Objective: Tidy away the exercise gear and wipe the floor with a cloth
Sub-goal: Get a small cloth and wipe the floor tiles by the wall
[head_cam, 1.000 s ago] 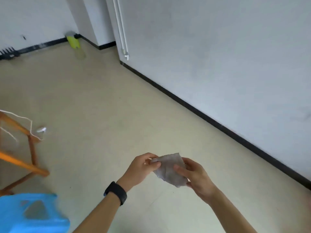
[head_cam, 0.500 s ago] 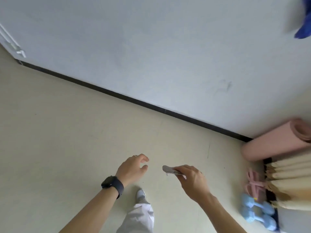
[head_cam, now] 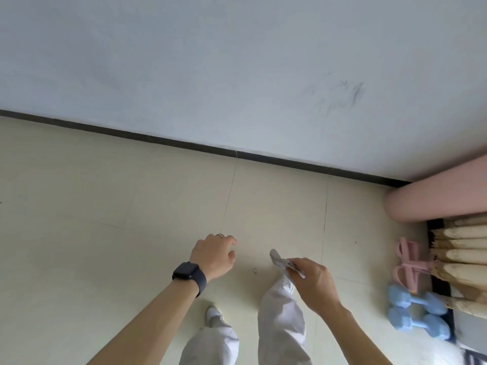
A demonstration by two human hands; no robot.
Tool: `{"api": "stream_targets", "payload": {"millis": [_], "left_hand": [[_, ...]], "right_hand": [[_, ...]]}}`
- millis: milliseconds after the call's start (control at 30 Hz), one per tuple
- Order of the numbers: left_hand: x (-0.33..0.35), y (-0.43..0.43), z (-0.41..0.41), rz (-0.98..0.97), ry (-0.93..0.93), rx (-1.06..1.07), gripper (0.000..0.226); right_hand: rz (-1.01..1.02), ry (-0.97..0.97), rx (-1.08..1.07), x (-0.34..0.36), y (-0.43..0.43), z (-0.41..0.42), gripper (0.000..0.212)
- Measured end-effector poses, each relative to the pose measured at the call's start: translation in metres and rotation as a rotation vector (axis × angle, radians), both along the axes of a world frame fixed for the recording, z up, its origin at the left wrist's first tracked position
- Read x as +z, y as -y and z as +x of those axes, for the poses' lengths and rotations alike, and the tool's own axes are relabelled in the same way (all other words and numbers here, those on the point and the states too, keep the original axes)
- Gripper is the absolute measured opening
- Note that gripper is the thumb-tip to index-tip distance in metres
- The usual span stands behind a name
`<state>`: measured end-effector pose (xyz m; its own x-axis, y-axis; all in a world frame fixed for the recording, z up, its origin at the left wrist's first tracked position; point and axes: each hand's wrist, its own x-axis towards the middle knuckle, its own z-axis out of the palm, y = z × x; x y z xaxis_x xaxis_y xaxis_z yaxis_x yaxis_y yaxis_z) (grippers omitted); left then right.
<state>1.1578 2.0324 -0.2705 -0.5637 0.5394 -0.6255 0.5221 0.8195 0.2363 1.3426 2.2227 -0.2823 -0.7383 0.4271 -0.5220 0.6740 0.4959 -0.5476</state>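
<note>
Grey folded cloth [head_cam: 277, 258] is sitting pinched in your right grip [head_cam: 313, 283] above the cream tiled floor [head_cam: 105, 233], presumably ready for wiping, while your left grip [head_cam: 213, 255] is hovering relaxed, open and empty.

cloth [head_cam: 279, 259] grey | dumbbells [head_cam: 416, 316] light blue | mat [head_cam: 437, 196] pink | floor [head_cam: 105, 206] cream

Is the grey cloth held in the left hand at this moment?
No, the right hand pinches the cloth, while the left hand holds nothing.
</note>
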Motion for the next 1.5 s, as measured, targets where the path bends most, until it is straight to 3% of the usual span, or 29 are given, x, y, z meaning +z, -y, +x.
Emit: {"api": "stream_targets", "payload": {"millis": [267,533,733,1000,1133,1200,1300,1400,1500], "left_hand": [[-0.177,-0.069,-0.059,-0.146,0.064,-0.044,0.040],[-0.394,-0.101,-0.102,-0.252,0.085,-0.202,0.040],[-0.515,-0.116,-0.123,-0.262,0.063,-0.297,0.039],[-0.633,-0.150,-0.192,-0.083,-0.112,-0.281,0.046],[-0.680,-0.159,-0.223,0.042,-0.254,-0.317,0.054],[-0.698,-0.155,-0.230,0.153,-0.324,-0.313,0.053],[-0.720,-0.145,-0.226,0.285,-0.365,-0.267,0.051],[-0.734,-0.137,-0.217,0.340,-0.366,-0.223,0.053],[-0.742,-0.133,-0.217,0.375,-0.363,-0.215,0.054]], "right_hand": [[-0.063,0.108,-0.022,-0.161,-0.076,-0.067,0.014],[-0.012,0.183,0.005,-0.364,-0.104,-0.104,0.017],[0.011,0.181,-0.053,-0.485,-0.114,-0.126,0.018],[0.115,0.015,-0.067,-0.579,-0.159,-0.210,0.017],[0.406,-0.308,-0.048,-0.615,-0.172,-0.254,0.018],[0.523,-0.372,-0.009,-0.637,-0.167,-0.264,0.026],[0.575,-0.330,0.100,-0.674,-0.145,-0.257,0.031],[0.548,-0.145,0.191,-0.688,-0.121,-0.239,0.039],[0.539,-0.153,0.098,-0.681,-0.112,-0.238,0.045]]}}
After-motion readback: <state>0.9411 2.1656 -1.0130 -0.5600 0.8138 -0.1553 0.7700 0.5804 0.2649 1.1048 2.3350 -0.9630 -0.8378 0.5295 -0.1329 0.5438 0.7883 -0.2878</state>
